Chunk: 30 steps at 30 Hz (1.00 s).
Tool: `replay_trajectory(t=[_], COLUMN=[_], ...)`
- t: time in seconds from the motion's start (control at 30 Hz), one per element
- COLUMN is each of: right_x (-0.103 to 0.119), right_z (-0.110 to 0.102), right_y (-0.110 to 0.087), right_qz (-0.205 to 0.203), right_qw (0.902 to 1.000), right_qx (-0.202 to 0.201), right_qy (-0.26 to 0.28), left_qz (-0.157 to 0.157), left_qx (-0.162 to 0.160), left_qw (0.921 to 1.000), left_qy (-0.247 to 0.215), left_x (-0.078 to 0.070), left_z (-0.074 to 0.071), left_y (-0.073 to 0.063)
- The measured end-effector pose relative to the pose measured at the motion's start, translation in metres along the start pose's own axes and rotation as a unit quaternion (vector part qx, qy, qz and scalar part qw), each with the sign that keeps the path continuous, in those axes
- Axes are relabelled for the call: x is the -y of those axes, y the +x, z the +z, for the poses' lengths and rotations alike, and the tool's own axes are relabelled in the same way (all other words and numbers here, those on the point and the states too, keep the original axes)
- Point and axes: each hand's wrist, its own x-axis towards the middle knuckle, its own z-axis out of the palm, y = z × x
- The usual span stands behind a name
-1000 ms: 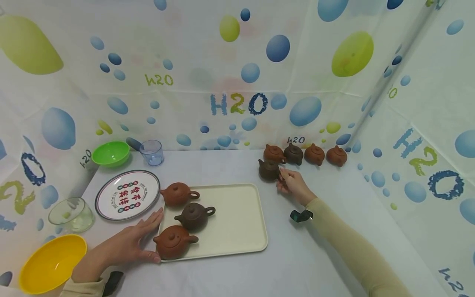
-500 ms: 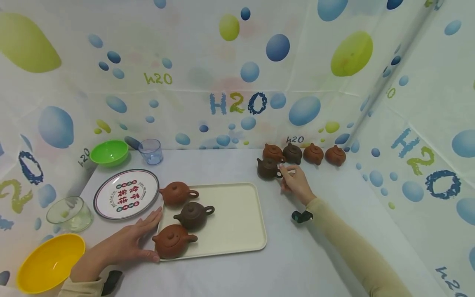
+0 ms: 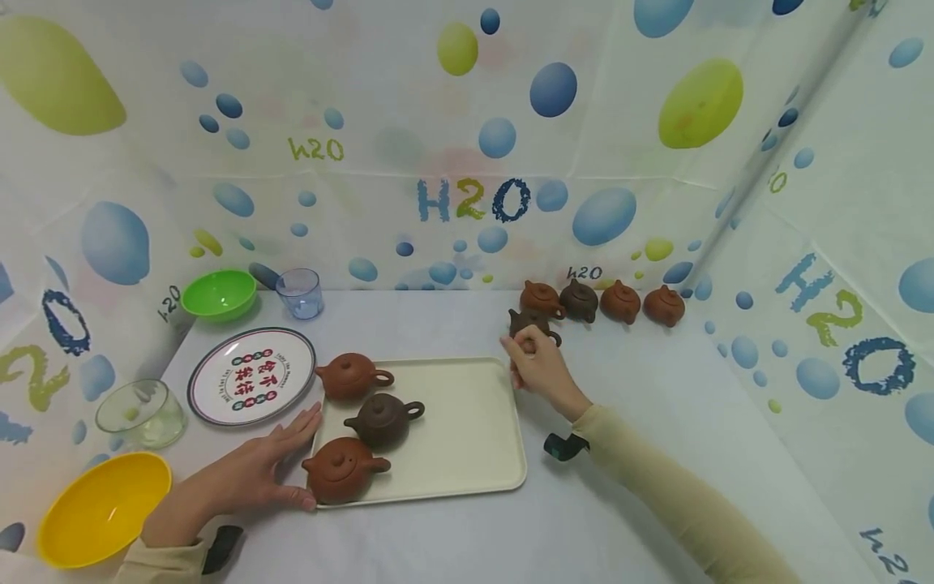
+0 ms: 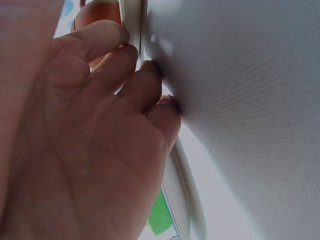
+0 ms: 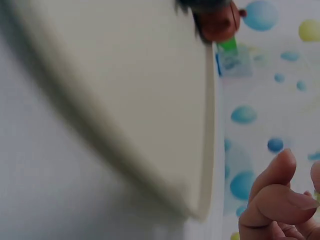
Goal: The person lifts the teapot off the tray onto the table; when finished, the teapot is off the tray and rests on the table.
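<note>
My left hand (image 3: 259, 466) rests, fingers extended, along the left edge of a cream tray (image 3: 467, 430). Three teapots stand on the tray's left side: a reddish-brown teapot (image 3: 350, 377) at the back, a dark brown teapot (image 3: 383, 422) in the middle and another reddish-brown teapot (image 3: 341, 470) in front. My right hand (image 3: 543, 369) is just in front of a dark teapot (image 3: 527, 319) beyond the tray's back right corner, hiding its lower part. The fingers are bent, and nothing shows between them in the right wrist view. I cannot tell whether they touch the teapot.
Several teapots (image 3: 620, 302) line the back right. To the left are a white plate (image 3: 299, 389), a green bowl (image 3: 219, 296), a blue glass (image 3: 301, 296), a clear glass bowl (image 3: 146, 418) and a yellow bowl (image 3: 102, 511). A patterned sheet (image 3: 379, 235) closes off the back.
My right hand has left the dark teapot's handle and moved left and nearer, in front of that teapot. My left hand stays at the tray's edge.
</note>
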Motion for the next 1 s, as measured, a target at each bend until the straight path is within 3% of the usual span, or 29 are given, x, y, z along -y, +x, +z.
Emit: replay_trajectory(t=[0.3, 0.53, 0.7, 1.0], right_x=[0.019, 0.022, 0.024, 0.029], right_z=[0.064, 0.099, 0.11, 0.109], right_y=[-0.006, -0.021, -0.028, -0.029], right_qz=[-0.015, -0.032, -0.026, -0.029], right_qw=[0.9951, 0.9803, 0.9687, 0.9468], right_qx=[0.098, 0.194, 0.246, 0.318], right_qy=[0.005, -0.021, -0.017, -0.044], left_qz=[0.016, 0.025, 0.032, 0.013], left_qx=[-0.009, -0.012, -0.018, -0.006], left_qw=[0.9998, 0.9995, 0.9992, 0.9999], left_qy=[0.007, 0.012, 0.017, 0.006], left_x=[0.004, 0.004, 0.003, 0.001], left_z=[0.002, 0.002, 0.0, 0.001], left_y=[0.0, 0.0, 0.0, 0.0])
